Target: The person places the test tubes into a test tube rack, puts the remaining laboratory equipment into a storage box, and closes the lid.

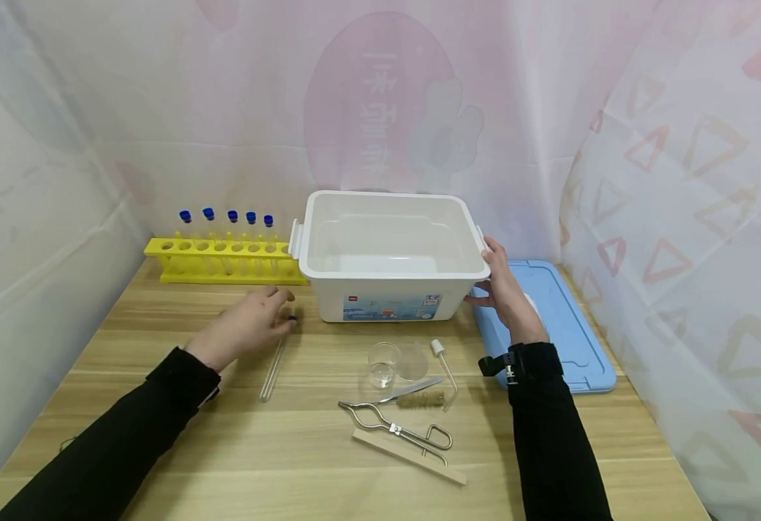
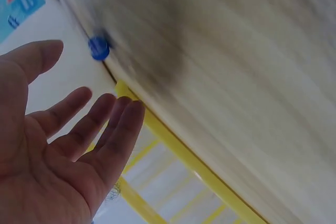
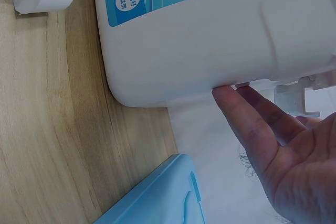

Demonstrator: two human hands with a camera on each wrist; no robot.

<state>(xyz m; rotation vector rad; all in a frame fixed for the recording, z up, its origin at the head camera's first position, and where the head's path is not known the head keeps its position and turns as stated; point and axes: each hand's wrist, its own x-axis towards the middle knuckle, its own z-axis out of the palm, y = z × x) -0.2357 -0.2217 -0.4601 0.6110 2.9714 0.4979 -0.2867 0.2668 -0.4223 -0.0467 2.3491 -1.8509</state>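
Note:
My left hand (image 1: 247,325) hovers over a test tube (image 1: 273,373) with a blue cap, which lies on the table in front of the rack. In the left wrist view its fingers are spread, nothing between them, and the blue cap (image 2: 98,48) shows just past the thumb. My right hand (image 1: 507,289) is at the right side of a white plastic bin (image 1: 396,289). Fairly straight fingertips (image 3: 226,94) touch the bin's side wall below the rim in the right wrist view, close to the white handle (image 3: 294,98).
Behind the left hand, a yellow rack (image 1: 231,271) holds several blue-capped tubes. A blue lid (image 1: 566,325) lies right of the bin. In front are crucible tongs (image 1: 395,429), a wooden strip (image 1: 409,457), a tube brush (image 1: 421,399), a stoppered bent tube (image 1: 448,373) and clear dishes (image 1: 383,358).

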